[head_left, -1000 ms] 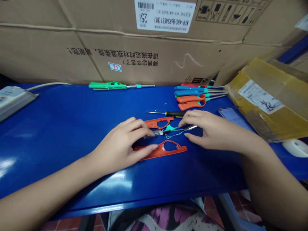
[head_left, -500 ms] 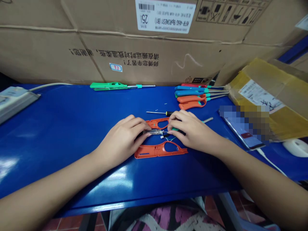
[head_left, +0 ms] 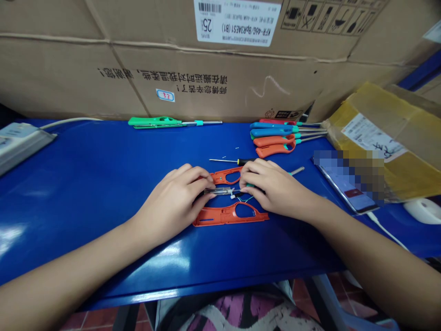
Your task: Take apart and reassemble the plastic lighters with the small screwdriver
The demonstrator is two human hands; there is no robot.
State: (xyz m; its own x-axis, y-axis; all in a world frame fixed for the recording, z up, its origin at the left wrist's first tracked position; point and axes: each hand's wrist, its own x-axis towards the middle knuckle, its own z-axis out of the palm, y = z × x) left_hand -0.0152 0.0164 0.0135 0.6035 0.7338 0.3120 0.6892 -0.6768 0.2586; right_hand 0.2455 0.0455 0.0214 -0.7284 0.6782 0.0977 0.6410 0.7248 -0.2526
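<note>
My left hand (head_left: pixel 177 195) is closed, thumb and fingers pinching the end of a clear lighter fuel tank (head_left: pixel 223 191). My right hand (head_left: pixel 272 184) is closed on a thin dark tube at the tank's valve end; its fingertips partly hide it. Beneath that hand run thin wires (head_left: pixel 245 199) with a small white-tipped connector. One orange lighter shell half (head_left: pixel 220 177) lies just beyond the tank, partly covered by my right fingers. The other orange shell half (head_left: pixel 220 216) lies nearer to me, inner side up. A metal lighter nozzle (head_left: pixel 297 171) sticks out past my right hand.
A screwdriver (head_left: pixel 224 160) and two tiny screws lie beyond my hands. Green lighters (head_left: pixel 155 121) lie at the back; several coloured lighters (head_left: pixel 275 140) at back right. A phone (head_left: pixel 347 186), a yellow-taped parcel (head_left: pixel 386 142), a power strip (head_left: pixel 24 145) and a large carton (head_left: pixel 172 59) surround the blue table.
The fuel tank and the small connector have shifted very slightly between my fingers. Both hands keep nearly the same place and grip.
</note>
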